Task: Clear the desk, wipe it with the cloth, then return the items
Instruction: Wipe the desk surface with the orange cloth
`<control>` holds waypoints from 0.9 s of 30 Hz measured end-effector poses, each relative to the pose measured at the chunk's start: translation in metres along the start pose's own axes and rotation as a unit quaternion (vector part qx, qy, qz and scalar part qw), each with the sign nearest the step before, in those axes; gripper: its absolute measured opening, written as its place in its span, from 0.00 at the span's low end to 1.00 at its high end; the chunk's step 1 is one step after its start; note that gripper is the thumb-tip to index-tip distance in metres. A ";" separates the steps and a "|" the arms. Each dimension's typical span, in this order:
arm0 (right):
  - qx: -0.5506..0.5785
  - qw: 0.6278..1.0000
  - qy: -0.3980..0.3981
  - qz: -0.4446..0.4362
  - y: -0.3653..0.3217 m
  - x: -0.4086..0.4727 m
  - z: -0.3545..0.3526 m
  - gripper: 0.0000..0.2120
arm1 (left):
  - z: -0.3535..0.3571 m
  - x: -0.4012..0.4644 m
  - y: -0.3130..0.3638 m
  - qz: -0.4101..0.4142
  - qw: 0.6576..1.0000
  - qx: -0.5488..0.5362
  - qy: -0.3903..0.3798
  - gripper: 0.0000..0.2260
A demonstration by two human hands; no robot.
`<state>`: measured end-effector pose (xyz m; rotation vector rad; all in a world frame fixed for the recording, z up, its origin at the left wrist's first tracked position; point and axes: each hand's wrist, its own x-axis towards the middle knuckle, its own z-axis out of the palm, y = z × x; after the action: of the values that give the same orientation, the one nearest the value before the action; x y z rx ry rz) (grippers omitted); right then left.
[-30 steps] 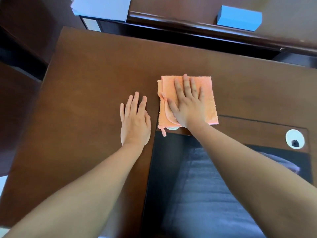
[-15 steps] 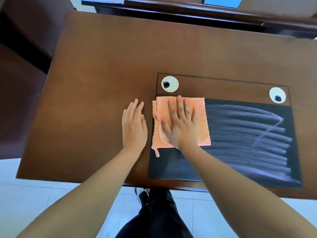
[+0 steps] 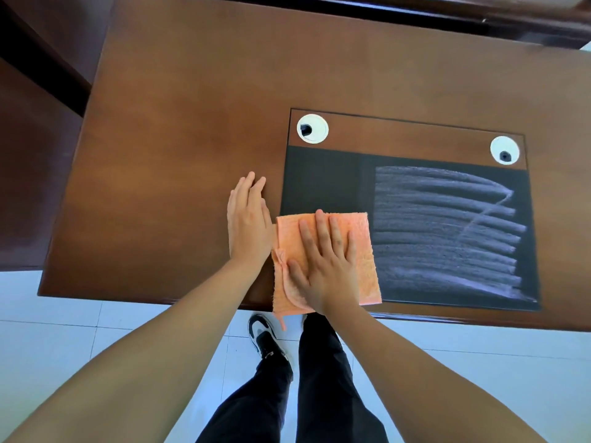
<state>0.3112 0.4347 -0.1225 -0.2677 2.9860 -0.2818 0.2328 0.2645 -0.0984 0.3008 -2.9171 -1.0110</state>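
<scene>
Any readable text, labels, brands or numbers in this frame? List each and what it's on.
None readable.
Orange cloth: no tag or print visible.
Black mat: only pale wipe streaks, no writing.
Two white grommets: unmarked.
Shoe: black and white, no logo legible.
Desk: bare wood, no label.

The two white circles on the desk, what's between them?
Just bare brown wood. In the head view, nothing sits between the left white circle and the right white circle on the desk.
</scene>
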 end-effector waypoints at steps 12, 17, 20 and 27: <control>-0.006 1.000 -0.014 -0.028 0.059 0.100 -0.025 0.37 | 0.024 0.049 0.028 0.025 0.999 0.022 0.018 0.19; 0.002 0.999 -0.005 -0.032 0.085 0.154 -0.034 0.37 | 0.039 0.077 0.052 0.026 0.999 0.025 0.025 0.19; 0.004 1.000 0.000 -0.031 0.102 0.189 -0.040 0.37 | 0.051 0.098 0.068 0.024 0.999 0.028 0.023 0.20; 0.007 0.999 -0.004 -0.036 0.138 0.271 -0.058 0.36 | 0.080 0.149 0.099 0.007 0.997 0.082 0.013 0.21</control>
<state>0.0156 0.5270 -0.1231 -0.3754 2.9704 -0.3079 0.0620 0.3602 -0.1043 0.2944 -2.9794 -0.7625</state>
